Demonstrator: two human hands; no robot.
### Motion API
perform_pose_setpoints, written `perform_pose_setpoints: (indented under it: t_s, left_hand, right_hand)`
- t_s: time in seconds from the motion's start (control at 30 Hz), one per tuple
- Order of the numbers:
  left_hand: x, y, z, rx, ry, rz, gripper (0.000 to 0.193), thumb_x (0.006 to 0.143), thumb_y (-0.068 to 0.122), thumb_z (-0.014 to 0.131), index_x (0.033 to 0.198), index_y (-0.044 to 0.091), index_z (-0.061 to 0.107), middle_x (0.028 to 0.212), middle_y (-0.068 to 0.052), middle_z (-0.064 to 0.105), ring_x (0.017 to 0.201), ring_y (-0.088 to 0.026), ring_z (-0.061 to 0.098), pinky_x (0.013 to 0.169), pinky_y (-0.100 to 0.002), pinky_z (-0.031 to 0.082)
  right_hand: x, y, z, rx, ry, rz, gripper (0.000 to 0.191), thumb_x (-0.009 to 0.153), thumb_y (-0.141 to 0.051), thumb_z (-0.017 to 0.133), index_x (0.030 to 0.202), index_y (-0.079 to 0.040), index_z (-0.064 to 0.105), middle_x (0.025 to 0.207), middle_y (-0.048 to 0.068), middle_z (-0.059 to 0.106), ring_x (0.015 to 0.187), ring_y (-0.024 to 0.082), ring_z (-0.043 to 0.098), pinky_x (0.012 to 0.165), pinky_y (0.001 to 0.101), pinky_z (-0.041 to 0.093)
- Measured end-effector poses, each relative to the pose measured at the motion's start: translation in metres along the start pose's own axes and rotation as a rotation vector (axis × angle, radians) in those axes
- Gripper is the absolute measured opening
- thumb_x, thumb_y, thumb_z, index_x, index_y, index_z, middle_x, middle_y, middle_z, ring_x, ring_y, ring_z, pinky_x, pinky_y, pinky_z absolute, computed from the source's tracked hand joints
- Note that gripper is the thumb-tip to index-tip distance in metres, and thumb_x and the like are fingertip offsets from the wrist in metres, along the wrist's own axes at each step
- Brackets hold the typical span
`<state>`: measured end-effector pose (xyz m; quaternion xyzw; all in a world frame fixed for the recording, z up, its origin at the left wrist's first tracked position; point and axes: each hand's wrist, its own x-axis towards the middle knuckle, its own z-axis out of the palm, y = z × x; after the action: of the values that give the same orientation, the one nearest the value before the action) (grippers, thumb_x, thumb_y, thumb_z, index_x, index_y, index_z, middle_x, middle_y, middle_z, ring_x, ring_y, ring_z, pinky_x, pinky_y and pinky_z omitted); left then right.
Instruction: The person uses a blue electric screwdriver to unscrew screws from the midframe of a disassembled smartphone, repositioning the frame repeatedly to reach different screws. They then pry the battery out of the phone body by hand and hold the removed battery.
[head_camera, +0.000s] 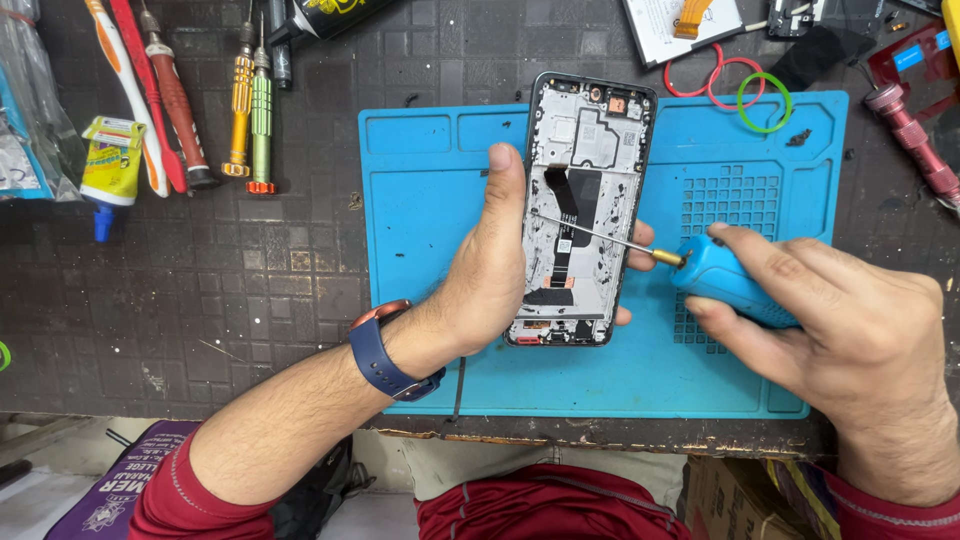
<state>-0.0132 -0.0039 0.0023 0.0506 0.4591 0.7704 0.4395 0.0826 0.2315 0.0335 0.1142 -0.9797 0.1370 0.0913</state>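
- The left hand grips an opened phone, back cover off and inner parts showing, with the thumb along its left edge and the fingertips curled round the right edge.
- The phone is held just above the middle of a blue work mat, its top end pointing to the mat's far edge.
- The right hand is wrapped around the blue handle of a screwdriver, fingers pressed together on it.
- The screwdriver's thin shaft reaches left across the phone; its tip rests near the phone's left edge, just beside the left thumb.
- A blue-strapped watch sits on the left wrist.
- Several hand screwdrivers lie near the table's far left corner, with a small glue tube beside them.
- Red and green rubber bands lie at the mat's far right edge.
- A pink metal tool lies off the mat's far right corner.
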Motion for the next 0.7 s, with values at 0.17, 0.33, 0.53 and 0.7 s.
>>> perform_pose_setpoints:
  t_s: [0.17, 0.33, 0.53, 0.7]
  left_hand:
    - [-0.0002, 0.0009, 0.0011, 0.005, 0.004, -0.012, 0.105, 0.088, 0.081, 0.017, 0.15, 0.0, 0.044, 0.123, -0.026, 0.066, 0.111, -0.032, 0.071, 0.079, -0.049, 0.07]
    - [-0.0003, 0.001, 0.0008, -0.003, 0.002, -0.011, 0.104, 0.089, 0.08, 0.018, 0.15, 0.0, 0.043, 0.124, -0.026, 0.065, 0.111, -0.033, 0.071, 0.077, -0.05, 0.07]
    - [-0.0002, 0.0005, 0.002, -0.035, 0.01, -0.016, 0.106, 0.092, 0.084, 0.018, 0.148, -0.002, 0.045, 0.123, -0.027, 0.065, 0.11, -0.034, 0.071, 0.075, -0.05, 0.069]
    - [-0.0013, 0.0015, 0.0011, 0.003, -0.005, -0.021, 0.107, 0.09, 0.084, 0.019, 0.147, -0.002, 0.045, 0.124, -0.026, 0.065, 0.11, -0.034, 0.071, 0.076, -0.049, 0.07]
  right_hand:
    - [-0.0004, 0.0014, 0.0007, -0.006, -0.01, 0.012, 0.05, 0.075, -0.03, 0.088, 0.118, -0.006, 0.076, 0.072, 0.006, 0.063, 0.054, 0.02, 0.06, 0.05, 0.0323, 0.048]
    - [-0.0022, 0.0028, 0.0018, -0.008, -0.005, 0.019, 0.051, 0.076, -0.03, 0.089, 0.12, -0.007, 0.076, 0.072, 0.005, 0.063, 0.055, 0.02, 0.06, 0.051, 0.0323, 0.048]
    - [-0.0004, 0.0023, 0.0013, -0.033, 0.01, 0.044, 0.048, 0.078, -0.029, 0.089, 0.118, -0.007, 0.076, 0.071, 0.006, 0.062, 0.056, 0.02, 0.061, 0.051, 0.0322, 0.048]
    - [0.001, 0.0013, 0.0002, 0.031, 0.013, 0.015, 0.05, 0.074, -0.027, 0.088, 0.118, -0.005, 0.075, 0.071, 0.006, 0.063, 0.054, 0.019, 0.06, 0.05, 0.0317, 0.048]
